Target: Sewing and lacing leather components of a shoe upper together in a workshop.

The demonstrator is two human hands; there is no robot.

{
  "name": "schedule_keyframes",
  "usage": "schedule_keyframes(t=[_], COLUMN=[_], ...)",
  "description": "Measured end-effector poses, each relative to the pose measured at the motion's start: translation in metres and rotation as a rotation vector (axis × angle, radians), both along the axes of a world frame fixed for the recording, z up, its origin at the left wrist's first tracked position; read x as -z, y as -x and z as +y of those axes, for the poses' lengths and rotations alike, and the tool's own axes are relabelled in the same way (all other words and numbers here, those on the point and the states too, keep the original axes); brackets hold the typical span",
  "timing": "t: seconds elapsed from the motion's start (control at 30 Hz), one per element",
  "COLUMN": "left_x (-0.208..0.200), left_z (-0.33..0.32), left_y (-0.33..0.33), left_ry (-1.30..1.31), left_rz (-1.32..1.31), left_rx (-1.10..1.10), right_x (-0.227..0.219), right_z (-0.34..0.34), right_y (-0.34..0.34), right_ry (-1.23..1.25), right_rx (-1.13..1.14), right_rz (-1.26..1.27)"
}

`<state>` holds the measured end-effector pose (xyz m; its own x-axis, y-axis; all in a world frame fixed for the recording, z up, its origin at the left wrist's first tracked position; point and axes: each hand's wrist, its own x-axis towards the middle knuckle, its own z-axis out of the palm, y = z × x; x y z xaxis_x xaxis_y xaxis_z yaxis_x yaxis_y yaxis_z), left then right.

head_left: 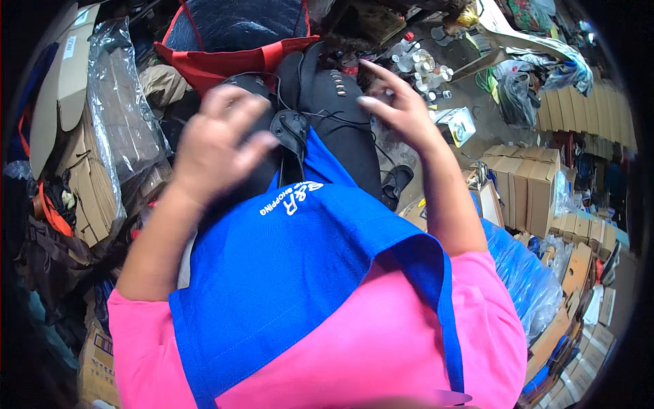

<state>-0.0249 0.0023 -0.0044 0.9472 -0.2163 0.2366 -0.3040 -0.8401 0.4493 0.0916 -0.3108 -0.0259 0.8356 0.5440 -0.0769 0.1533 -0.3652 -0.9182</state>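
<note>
My left hand (221, 146) is over my left thigh, blurred by motion, its thumb spread away from the fingers. Beyond my right knee is my right hand (403, 112), with the index finger stretched out and the thumb apart from it. Neither hand shows anything held. Between my thighs sits a black leather piece with eyelets (289, 128), like part of a shoe; its lower part is hidden. Thin black cord (330, 121) trails from it across my right thigh. A blue apron (286, 245) covers my lap.
A red bag with silver lining (235, 58) stands open past my knees. Several small bottles (426, 71) crowd the floor beyond my right hand. Cardboard boxes (521, 180) are stacked at right. Plastic-wrapped cardboard (126, 102) leans at left. A black sandal (397, 183) lies by my right leg.
</note>
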Motion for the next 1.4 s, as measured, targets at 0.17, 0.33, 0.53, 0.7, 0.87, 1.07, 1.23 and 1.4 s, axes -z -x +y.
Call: schedule_keyframes(t=[0.17, 0.33, 0.53, 0.7, 0.87, 1.07, 1.23, 1.4], left_x=[0.02, 0.026, 0.044, 0.038, 0.033, 0.018, 0.018, 0.039], left_z=[-0.052, -0.06, -0.06, -0.056, -0.06, -0.045, -0.013, -0.02], left_y=[-0.001, -0.001, 0.001, 0.007, 0.014, -0.008, -0.086, -0.13], left_ry=[-0.146, -0.012, 0.176, 0.206, 0.199, 0.18, 0.19, 0.098], left_rz=[0.1, 0.284, 0.337, 0.39, 0.475, 0.43, 0.221, 0.699], left_rx=[0.061, 0.086, 0.135, 0.102, 0.169, 0.312, 0.08, 0.276], right_x=[-0.015, -0.008, 0.015, 0.0, -0.031, -0.017, 0.002, 0.007], right_z=[0.087, 0.065, 0.041, 0.045, 0.049, 0.062, 0.057, 0.055], right_y=[-0.015, -0.017, -0.008, -0.001, 0.007, 0.009, 0.023, 0.014], right_ry=[0.484, 0.483, 0.335, 0.265, 0.597, 0.521, 0.522, 0.328], right_rx=[-0.11, 0.063, 0.248, 0.117, -0.151, -0.109, 0.035, -0.038], right_rz=[-0.444, -0.23, -0.21, -0.181, 0.039, 0.159, 0.004, -0.023])
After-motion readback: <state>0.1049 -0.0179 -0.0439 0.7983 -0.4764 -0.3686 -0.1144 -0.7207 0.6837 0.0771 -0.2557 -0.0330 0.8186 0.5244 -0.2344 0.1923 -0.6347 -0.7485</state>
